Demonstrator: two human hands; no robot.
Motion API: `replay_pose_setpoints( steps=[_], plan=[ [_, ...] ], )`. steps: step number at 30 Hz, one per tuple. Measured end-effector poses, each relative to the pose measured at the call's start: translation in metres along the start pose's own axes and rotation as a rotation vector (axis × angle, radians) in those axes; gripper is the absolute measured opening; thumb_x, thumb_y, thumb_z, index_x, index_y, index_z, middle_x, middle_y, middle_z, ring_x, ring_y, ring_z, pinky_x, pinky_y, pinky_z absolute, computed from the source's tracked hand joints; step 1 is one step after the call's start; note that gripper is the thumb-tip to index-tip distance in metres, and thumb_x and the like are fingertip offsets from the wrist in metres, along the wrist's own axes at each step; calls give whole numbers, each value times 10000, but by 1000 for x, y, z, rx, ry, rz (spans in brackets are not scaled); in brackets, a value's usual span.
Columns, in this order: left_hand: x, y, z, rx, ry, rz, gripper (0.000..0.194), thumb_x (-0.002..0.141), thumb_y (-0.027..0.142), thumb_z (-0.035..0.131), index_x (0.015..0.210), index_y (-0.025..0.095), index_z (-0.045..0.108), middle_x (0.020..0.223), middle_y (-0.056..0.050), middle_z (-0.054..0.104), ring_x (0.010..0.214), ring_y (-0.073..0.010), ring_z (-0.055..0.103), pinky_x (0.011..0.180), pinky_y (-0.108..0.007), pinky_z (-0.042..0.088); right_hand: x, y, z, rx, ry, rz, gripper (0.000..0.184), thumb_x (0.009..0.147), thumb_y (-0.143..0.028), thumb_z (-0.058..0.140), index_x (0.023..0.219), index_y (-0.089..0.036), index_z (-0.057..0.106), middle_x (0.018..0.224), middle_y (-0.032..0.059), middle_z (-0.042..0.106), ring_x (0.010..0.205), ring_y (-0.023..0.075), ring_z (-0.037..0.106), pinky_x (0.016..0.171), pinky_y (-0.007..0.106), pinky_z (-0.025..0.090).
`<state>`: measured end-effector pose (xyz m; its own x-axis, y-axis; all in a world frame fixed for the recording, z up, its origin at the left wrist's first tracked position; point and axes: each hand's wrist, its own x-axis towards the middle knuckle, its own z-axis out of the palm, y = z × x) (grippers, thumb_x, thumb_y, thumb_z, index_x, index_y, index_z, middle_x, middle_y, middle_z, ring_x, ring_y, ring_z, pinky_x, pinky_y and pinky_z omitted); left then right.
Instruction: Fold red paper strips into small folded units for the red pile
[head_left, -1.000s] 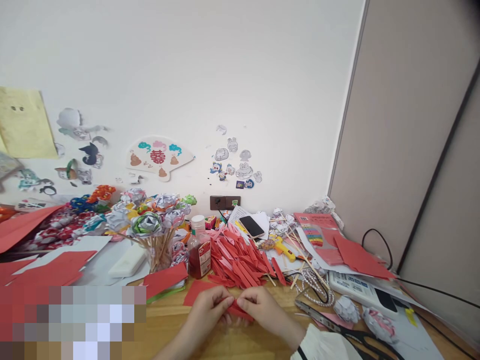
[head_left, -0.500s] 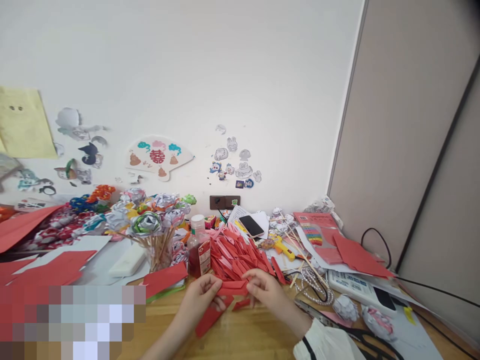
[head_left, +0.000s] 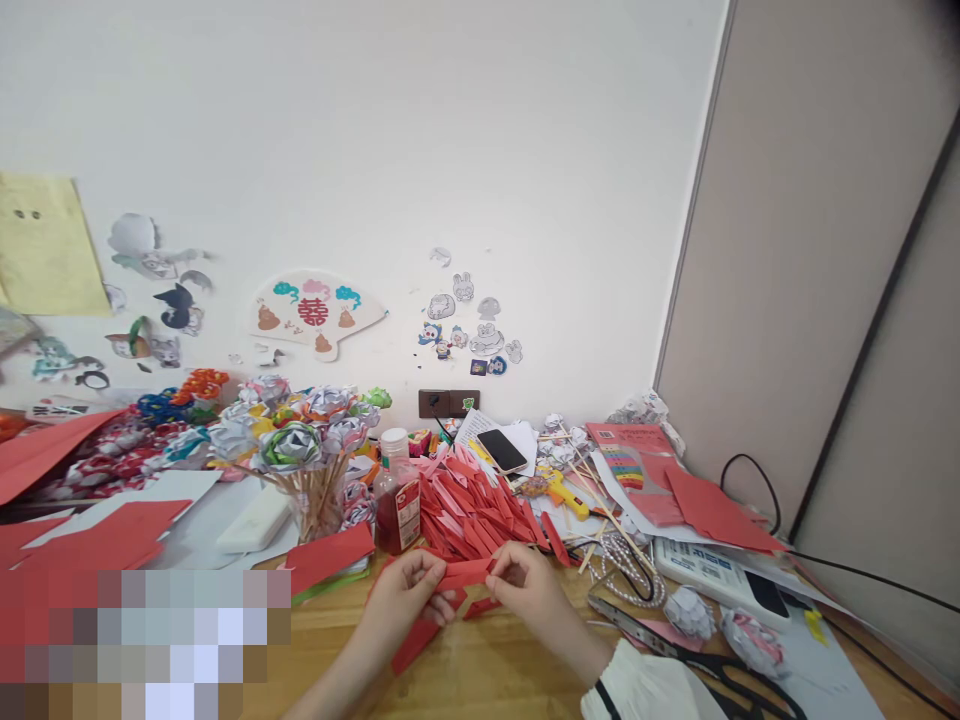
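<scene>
A narrow folded strip of red paper (head_left: 466,573) is stretched between my two hands. My left hand (head_left: 412,590) pinches its left end, fingers closed. At the other end my right hand (head_left: 523,583) is closed on the strip with thumb and fingertips. Another red paper piece (head_left: 415,645) lies on the wooden table beneath my left hand, partly hidden by it. A small red piece (head_left: 480,607) rests just below the held strip. Right behind my hands rises a heap of folded red and pink paper strips (head_left: 472,505).
Scissors (head_left: 675,650) and crumpled paper balls (head_left: 690,612) lie to the right, near a beaded cord (head_left: 626,575). A bottle (head_left: 394,490) and paper flowers (head_left: 292,447) on sticks stand left of the heap. Behind are a phone (head_left: 502,451) and yellow glue gun (head_left: 568,495).
The fingers of my right hand have shifted slightly along the strip's right end, and the strip sits a little higher. My left hand has hardly moved.
</scene>
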<state>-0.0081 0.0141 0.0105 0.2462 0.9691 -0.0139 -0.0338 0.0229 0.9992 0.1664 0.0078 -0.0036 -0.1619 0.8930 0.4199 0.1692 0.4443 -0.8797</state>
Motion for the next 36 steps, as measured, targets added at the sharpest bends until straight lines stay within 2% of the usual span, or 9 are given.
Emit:
replay_pose_setpoints(
  steps=[8,15,19,22,25,28,33,36],
  plan=[
    [-6,7,6,103,-34,77,324,552,427,637,629,154,479,453,25,595,419,-137,570,450,-243,449,2,6,4,-19,40,41,129,592,-102,499,522,-167,414,581,-27,477,529,92,435,487,195,325],
    [-7,6,7,112,-10,83,313,550,417,637,610,165,461,444,24,599,398,-139,561,431,-240,433,0,8,7,17,-2,137,147,651,-230,545,598,-173,420,494,-53,461,472,96,455,465,205,331],
    [-8,9,9,102,-20,84,324,543,424,641,599,166,454,436,23,595,393,-138,558,434,-242,431,-1,6,8,18,37,135,188,643,-236,562,565,-174,403,483,-52,468,473,99,471,473,211,345],
    [-9,10,9,97,-7,68,338,526,436,649,594,168,455,436,27,589,395,-147,564,435,-250,433,-1,4,9,115,39,145,171,641,-223,561,612,-180,398,493,-62,457,456,92,472,453,203,361],
    [-9,9,8,85,-34,74,328,538,430,647,617,160,480,458,29,585,397,-147,565,429,-251,432,0,4,9,236,27,145,192,632,-187,558,750,-194,406,544,-78,455,413,74,464,407,185,363],
    [-8,5,7,53,-86,66,336,539,421,654,677,146,520,472,31,581,396,-138,558,427,-248,429,0,2,7,247,-27,141,289,629,-155,551,891,-202,438,559,-82,459,393,64,459,382,172,364],
    [-5,3,5,-6,-134,18,372,506,420,683,709,140,547,485,19,592,414,-140,561,443,-254,434,-3,-6,3,276,-219,180,220,675,-231,541,878,-147,543,591,-21,551,453,80,501,435,196,418],
    [-4,2,3,-15,-130,8,363,510,413,682,712,142,550,468,25,587,405,-137,556,432,-245,429,-4,-7,2,323,-241,184,300,658,-273,586,920,-136,537,649,12,592,518,106,542,456,211,434]
  ],
)
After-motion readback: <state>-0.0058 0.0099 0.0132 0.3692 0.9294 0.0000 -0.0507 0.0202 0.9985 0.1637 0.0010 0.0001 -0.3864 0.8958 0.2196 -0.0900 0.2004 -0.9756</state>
